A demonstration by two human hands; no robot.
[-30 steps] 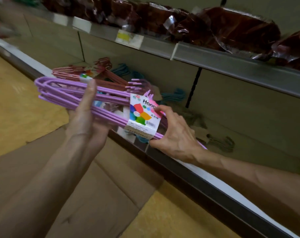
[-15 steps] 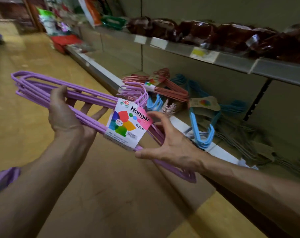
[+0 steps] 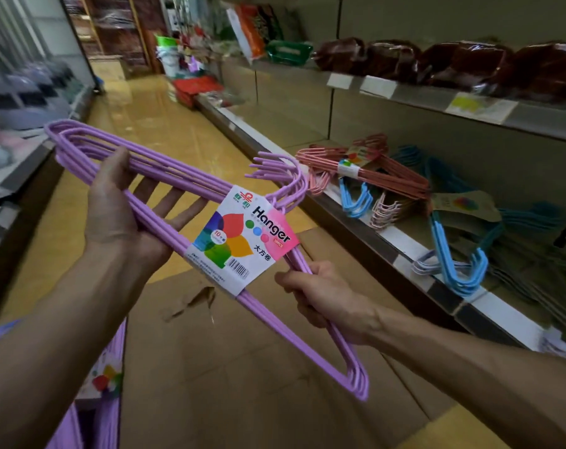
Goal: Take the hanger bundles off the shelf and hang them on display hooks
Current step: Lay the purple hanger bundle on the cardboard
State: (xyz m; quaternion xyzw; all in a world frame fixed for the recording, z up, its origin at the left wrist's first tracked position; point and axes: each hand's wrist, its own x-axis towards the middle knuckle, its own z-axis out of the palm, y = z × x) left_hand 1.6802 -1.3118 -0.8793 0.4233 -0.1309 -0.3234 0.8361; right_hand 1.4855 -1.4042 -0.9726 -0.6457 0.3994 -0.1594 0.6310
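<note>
Head view: compared with the frame half a second ago, the purple hanger bundle (image 3: 165,186) is tilted more steeply, its far corner up at 10 o'clock and its near corner down at 5 o'clock, and the shelf (image 3: 405,241) now lies further off at 3 o'clock. The left hand (image 3: 119,218) cradles the upper bars — thumb over the top, fingers spread beneath them. The right hand (image 3: 327,296) has gone from loose fingers to a curled grip on the lower bars, just below the paper label (image 3: 242,241). Pink hanger bundles (image 3: 372,170) and blue hanger bundles (image 3: 453,251) lie on the shelf.
</note>
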